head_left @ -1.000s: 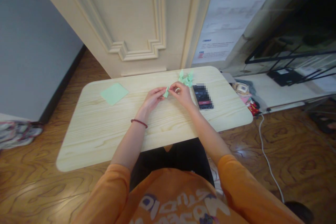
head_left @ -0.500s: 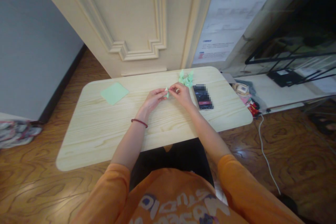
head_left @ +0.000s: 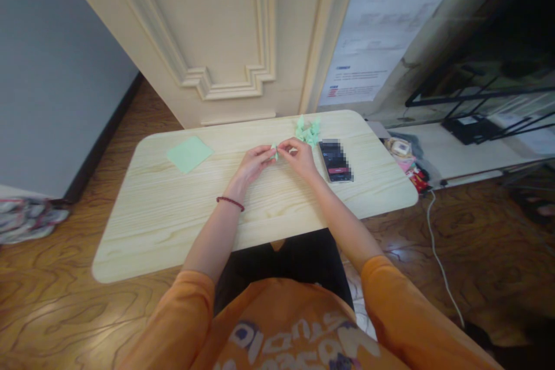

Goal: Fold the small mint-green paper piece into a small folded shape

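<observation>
Between my two hands is a small folded piece of light green paper [head_left: 274, 154], mostly covered by fingers. My left hand [head_left: 255, 163] pinches it from the left, thumb on top. The fingertips of my right hand [head_left: 298, 156] close on its right side. Its exact folded shape is too small to make out. Just beyond my right hand lies a cluster of folded green paper pieces [head_left: 309, 132]. A flat square sheet of green paper [head_left: 189, 154] rests to the left on the table.
A phone [head_left: 336, 161] lies on the pale wooden table [head_left: 173, 219], right of my right hand. Beyond the far edge stands a cream panel [head_left: 225, 23]. A low white shelf [head_left: 468, 156] with assorted items is at the right, and a white cable [head_left: 437, 254] runs along the floor.
The folded paper sits slightly lower and shows less between my fingers. Both hands have stayed almost in the same place; the sheet and the cluster lie unmoved.
</observation>
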The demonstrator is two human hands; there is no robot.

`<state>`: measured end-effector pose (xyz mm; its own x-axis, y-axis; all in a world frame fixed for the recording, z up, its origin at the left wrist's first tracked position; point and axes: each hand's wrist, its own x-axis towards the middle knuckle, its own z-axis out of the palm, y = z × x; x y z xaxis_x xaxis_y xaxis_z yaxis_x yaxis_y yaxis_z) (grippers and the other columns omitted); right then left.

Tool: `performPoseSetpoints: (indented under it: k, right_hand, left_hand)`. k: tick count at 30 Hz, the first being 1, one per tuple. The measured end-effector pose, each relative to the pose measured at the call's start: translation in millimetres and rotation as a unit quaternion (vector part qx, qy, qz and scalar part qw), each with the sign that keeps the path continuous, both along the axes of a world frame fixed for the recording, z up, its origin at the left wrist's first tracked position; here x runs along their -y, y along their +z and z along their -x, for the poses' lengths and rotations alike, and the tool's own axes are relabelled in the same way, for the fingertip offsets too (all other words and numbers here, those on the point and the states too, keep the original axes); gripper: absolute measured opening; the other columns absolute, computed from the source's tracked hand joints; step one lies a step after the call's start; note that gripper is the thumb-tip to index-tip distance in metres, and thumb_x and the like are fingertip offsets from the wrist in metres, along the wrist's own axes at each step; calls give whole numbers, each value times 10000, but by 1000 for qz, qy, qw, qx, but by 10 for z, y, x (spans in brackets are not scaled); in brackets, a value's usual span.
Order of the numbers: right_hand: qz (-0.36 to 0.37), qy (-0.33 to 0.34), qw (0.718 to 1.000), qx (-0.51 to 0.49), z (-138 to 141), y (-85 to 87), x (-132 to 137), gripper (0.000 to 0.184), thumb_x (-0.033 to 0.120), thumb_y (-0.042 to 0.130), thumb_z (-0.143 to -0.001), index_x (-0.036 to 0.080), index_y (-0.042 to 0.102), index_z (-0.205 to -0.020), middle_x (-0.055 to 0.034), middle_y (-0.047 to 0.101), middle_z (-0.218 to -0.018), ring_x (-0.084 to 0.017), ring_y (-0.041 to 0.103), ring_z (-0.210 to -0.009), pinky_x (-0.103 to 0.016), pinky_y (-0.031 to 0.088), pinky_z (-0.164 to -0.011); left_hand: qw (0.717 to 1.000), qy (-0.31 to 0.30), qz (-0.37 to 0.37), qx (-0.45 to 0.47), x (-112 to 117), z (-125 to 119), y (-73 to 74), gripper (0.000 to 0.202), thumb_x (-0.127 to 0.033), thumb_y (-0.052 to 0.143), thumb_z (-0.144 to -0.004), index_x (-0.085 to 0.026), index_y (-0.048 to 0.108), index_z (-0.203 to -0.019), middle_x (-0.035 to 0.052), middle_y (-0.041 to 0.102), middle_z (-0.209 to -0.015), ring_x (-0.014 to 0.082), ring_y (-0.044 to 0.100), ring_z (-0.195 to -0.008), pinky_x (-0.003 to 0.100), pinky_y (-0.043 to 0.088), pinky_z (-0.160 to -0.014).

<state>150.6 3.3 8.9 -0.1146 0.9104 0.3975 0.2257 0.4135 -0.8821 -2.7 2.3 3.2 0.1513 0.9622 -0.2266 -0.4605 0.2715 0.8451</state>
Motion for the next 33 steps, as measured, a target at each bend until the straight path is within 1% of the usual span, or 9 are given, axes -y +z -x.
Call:
performPoseSetpoints:
  k: [6, 11, 17, 19, 23, 25, 29, 33]
  right_hand:
    - [33, -5, 999, -23, 9, 29, 26, 161, 345, 674, -711, 188, 637, -711, -20, 654, -750, -140, 565, -689, -243, 415, -567]
    - [67, 0, 996, -54, 9, 40, 13, 165, 336, 693, -672, 181, 636, -683, -14, 647, -697, -133, 553, -657, -247, 422, -568]
    - [76, 18, 995, -64, 9, 25, 1, 162, 335, 682, -684, 182, 633, -666, -1, 619, -653, -124, 528, -622, -253, 425, -567]
    - [72, 19, 995, -60, 9, 22, 4, 169, 343, 672, -695, 181, 632, -675, -1, 618, -664, -128, 533, -638, -255, 429, -579]
    - [36, 4, 999, -33, 11, 12, 8, 165, 347, 651, -723, 188, 619, -697, -11, 630, -721, -140, 549, -694, -259, 434, -616]
    - [26, 1, 999, -24, 14, 3, 9, 172, 358, 641, -739, 192, 611, -709, -17, 628, -752, -143, 551, -712, -256, 428, -610]
    - [24, 1, 999, -28, 22, -8, 14, 197, 387, 632, -757, 194, 600, -732, -22, 619, -781, -145, 550, -725, -249, 415, -581]
    - [37, 11, 998, -57, 22, -3, 11, 231, 421, 635, -761, 197, 586, -742, -8, 587, -743, -132, 532, -677, -245, 408, -554]
  left_hand:
    - [1000, 17, -13, -4, -15, -12, -44, 315, -239, 901, -470, -142, 708, -700, 7, 686, -710, 90, 604, -662, 213, 491, -654]
    - [1000, 21, -18, 1, -10, -21, -40, 318, -245, 904, -467, -147, 701, -692, 1, 688, -711, 88, 609, -665, 208, 496, -648]
    - [1000, 27, -15, 5, -7, -25, -34, 292, -223, 895, -485, -144, 695, -683, 2, 687, -714, 84, 608, -660, 201, 498, -639]
    - [999, 31, -15, 1, -11, -24, -40, 297, -231, 896, -484, -146, 691, -682, -1, 684, -713, 84, 608, -662, 205, 498, -642]
    - [999, 38, -25, -13, -17, -23, -47, 343, -282, 909, -451, -157, 694, -687, -3, 682, -717, 92, 608, -675, 214, 494, -641]
    - [999, 40, -27, -21, -16, -25, -42, 349, -299, 911, -444, -160, 700, -685, 1, 682, -716, 98, 606, -677, 217, 490, -635]
    - [998, 40, -34, -28, -12, -32, -24, 369, -328, 916, -416, -158, 708, -668, 9, 685, -704, 96, 596, -657, 210, 486, -617]
    - [998, 39, -38, -36, -12, -36, -18, 416, -365, 920, -375, -156, 713, -669, 13, 686, -689, 93, 587, -631, 207, 482, -602]
